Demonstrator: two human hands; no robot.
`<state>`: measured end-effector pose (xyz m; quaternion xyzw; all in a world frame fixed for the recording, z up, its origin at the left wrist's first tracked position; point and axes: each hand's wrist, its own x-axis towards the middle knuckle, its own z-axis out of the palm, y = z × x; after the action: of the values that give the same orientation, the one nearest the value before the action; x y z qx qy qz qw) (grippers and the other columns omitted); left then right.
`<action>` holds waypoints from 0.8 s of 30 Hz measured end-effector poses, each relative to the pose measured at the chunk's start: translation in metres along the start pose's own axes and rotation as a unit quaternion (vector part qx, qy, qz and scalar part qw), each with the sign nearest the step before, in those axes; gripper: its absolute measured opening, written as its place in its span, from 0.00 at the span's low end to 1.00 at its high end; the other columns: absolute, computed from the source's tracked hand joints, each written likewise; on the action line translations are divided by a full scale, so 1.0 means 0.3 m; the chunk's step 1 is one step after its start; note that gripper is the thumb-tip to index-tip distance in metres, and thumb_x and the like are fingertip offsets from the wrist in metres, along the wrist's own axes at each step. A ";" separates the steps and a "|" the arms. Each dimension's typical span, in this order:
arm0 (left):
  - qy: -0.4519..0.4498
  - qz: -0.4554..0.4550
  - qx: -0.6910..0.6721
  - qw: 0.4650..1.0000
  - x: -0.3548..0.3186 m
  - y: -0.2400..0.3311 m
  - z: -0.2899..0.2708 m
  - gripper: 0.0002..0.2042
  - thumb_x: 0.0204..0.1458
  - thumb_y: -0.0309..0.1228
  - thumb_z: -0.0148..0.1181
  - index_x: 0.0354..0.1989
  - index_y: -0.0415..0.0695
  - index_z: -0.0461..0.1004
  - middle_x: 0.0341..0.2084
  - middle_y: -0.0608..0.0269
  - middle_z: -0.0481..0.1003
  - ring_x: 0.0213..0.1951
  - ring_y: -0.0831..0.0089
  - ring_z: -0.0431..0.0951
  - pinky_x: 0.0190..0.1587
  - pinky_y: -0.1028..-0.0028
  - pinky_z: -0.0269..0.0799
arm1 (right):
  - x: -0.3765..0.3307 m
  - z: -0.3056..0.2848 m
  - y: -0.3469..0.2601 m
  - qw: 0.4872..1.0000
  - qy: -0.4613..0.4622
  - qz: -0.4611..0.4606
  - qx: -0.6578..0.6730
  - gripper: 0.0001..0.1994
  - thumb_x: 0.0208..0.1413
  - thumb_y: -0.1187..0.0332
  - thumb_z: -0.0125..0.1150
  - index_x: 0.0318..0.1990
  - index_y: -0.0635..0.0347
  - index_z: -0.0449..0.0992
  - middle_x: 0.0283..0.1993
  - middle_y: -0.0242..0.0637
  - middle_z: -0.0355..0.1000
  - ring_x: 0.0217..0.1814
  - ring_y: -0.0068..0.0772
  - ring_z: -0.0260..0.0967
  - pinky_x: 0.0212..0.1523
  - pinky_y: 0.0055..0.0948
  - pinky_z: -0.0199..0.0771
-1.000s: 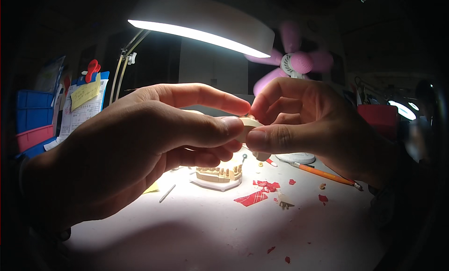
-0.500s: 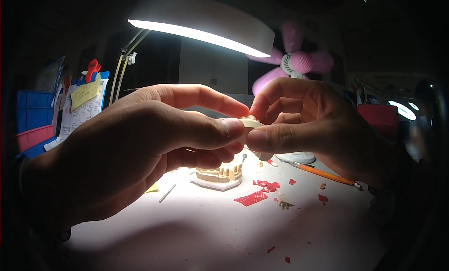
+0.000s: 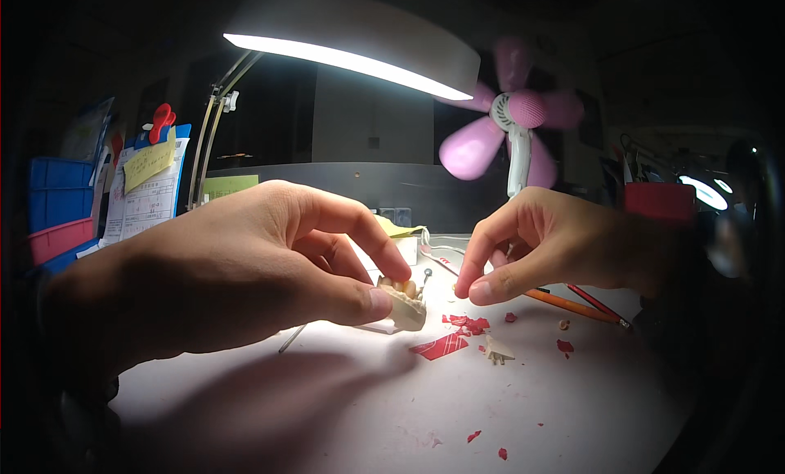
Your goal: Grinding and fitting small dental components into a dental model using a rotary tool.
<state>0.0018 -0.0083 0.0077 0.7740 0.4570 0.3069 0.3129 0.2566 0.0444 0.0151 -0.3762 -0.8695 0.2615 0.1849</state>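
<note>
My left hand [image 3: 286,266] grips a cream dental cast [image 3: 406,313] between thumb and fingers, low over the table. Tooth shapes show along its upper edge, next to my index fingertip. Behind it, a white-based tooth model is mostly hidden by the cast and my hand; I cannot tell whether the two touch. To the right, my right hand [image 3: 531,253] is closed, with thumb and index fingertips close together just above the tabletop. Whatever they may hold is too small to make out. A small pale piece [image 3: 452,291] shows right beside those fingertips.
Red wax-like scraps [image 3: 441,346] and a beige fragment [image 3: 496,353] lie in front of my hands. An orange-handled tool [image 3: 572,305] lies at right. Overhead hangs a lit lamp [image 3: 352,57]; a pink fan [image 3: 523,110] stands behind. Blue bins [image 3: 61,192] and clipped papers [image 3: 151,192] are left.
My hands have come down toward the table and separated. The cast stays in my left hand, now lowered near the tooth model. My right hand has let go of the cast.
</note>
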 end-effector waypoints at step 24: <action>-0.068 -0.044 0.191 0.978 0.005 -0.023 -0.010 0.17 0.58 0.40 0.72 0.45 0.38 0.80 0.37 0.61 0.80 0.40 0.77 0.77 0.41 0.75 0.71 | -0.016 0.065 -0.055 0.990 -0.025 0.096 -0.099 0.18 0.56 0.55 0.73 0.46 0.59 0.86 0.28 0.27 0.68 0.22 0.15 0.62 0.22 0.20 0.57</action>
<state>-0.0034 -0.0038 0.0047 0.8179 0.5183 0.1463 0.2024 0.2406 0.0251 0.0088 -0.4674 -0.8554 0.2000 0.0990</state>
